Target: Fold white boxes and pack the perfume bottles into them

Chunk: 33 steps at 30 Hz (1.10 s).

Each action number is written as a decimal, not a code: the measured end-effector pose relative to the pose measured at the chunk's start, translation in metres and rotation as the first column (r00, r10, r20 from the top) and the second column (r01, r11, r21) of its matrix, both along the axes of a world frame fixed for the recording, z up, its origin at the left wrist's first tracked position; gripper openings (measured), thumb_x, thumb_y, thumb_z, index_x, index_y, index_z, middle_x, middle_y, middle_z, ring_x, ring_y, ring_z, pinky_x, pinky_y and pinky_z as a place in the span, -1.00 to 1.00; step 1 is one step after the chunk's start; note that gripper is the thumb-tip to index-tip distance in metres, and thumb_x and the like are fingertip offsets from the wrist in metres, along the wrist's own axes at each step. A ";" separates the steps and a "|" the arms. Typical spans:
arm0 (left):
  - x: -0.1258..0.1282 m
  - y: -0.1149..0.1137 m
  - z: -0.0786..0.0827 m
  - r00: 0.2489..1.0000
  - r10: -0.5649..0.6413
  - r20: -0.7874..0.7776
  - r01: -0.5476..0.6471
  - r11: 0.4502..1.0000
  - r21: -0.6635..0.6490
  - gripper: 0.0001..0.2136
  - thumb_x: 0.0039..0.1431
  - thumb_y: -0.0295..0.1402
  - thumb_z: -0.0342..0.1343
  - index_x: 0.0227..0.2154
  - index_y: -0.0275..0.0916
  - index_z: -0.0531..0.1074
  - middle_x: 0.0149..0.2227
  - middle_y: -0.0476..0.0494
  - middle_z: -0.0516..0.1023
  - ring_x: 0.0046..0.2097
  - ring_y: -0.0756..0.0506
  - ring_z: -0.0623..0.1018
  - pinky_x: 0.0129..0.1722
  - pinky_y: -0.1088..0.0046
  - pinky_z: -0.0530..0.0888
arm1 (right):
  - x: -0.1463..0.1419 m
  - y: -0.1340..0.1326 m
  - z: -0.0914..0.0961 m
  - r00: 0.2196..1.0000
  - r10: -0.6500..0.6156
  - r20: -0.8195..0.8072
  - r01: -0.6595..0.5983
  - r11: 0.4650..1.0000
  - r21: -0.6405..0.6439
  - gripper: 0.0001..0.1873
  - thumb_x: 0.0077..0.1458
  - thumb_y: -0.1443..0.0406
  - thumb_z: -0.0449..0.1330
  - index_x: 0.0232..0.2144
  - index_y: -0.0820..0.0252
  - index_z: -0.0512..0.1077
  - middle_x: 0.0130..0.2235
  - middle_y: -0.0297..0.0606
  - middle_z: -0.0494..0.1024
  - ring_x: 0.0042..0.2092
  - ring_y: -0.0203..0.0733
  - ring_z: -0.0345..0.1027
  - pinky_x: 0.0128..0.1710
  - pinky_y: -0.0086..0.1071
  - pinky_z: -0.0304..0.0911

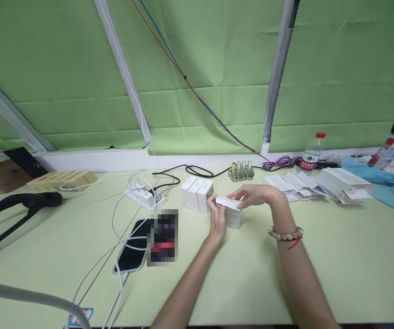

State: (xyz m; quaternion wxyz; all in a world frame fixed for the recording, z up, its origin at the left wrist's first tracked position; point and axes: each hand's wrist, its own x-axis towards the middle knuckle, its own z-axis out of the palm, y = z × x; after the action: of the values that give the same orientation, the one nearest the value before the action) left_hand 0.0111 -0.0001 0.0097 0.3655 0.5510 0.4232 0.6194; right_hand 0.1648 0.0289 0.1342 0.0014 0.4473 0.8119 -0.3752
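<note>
A small white box (pixel 233 218) stands upright on the pale table, its top panel facing me. My left hand (pixel 218 219) grips its left side, with the fingers curled around the edge. From the right, my right hand (pixel 252 195) pinches the top edge of the same box; whether the lid flap is fully closed I cannot tell. Just left of my hands, several similar white boxes (pixel 197 194) stand side by side. Behind, a group of small glass bottles (pixel 241 171) sits on the table, one with a gold-coloured top. Flattened white cartons (pixel 306 185) lie to the right.
A phone (pixel 133 249) with white cables lies left of my forearms, near a power strip (pixel 145 197). Yellow boxes (pixel 61 180) and a black stand (pixel 29 203) are at the far left. A red-capped water bottle (pixel 311 153) stands at the back right.
</note>
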 end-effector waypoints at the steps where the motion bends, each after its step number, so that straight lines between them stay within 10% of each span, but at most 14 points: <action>1: 0.000 0.000 -0.001 1.000 -0.005 -0.002 0.005 1.000 0.003 -0.78 0.18 -0.17 -0.11 -0.22 -0.17 0.06 -0.17 -0.15 0.20 -0.10 -0.12 0.31 -0.10 0.34 0.29 | 0.000 0.001 -0.001 1.000 0.005 0.006 -0.005 1.000 0.010 -0.47 0.01 0.35 0.14 0.08 -0.01 0.33 -0.04 -0.38 0.46 -0.04 -0.10 0.31 0.01 -0.33 0.19; 25: 0.000 0.006 -0.004 0.996 -0.035 0.083 0.037 0.999 -0.019 -0.71 0.09 -0.19 -0.06 -0.19 -0.17 0.03 -0.11 -0.18 0.19 -0.04 -0.16 0.30 -0.07 0.25 0.26 | -0.016 0.000 -0.003 0.977 -0.013 -0.212 0.047 0.987 0.156 -0.65 -0.07 0.38 0.24 -0.14 0.17 0.51 -0.13 -0.28 0.51 -0.11 -0.15 0.36 -0.27 -0.51 0.27; 33: 0.001 0.003 -0.005 0.994 -0.030 0.101 0.031 1.000 -0.003 -0.69 0.09 -0.18 -0.07 -0.17 -0.17 0.03 -0.08 -0.20 0.17 0.00 -0.17 0.28 -0.03 0.24 0.24 | -0.010 0.005 -0.006 0.979 -0.138 -0.153 0.137 0.990 -0.014 -0.47 -0.08 0.25 0.31 0.00 0.13 0.38 -0.03 -0.19 0.41 -0.14 -0.14 0.36 -0.33 -0.47 0.30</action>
State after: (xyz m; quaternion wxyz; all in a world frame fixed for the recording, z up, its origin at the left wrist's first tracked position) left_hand 0.0117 0.0028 0.0051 0.3973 0.5245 0.3972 0.6398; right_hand 0.1545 0.0335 0.1280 -0.0863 0.4720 0.7761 -0.4093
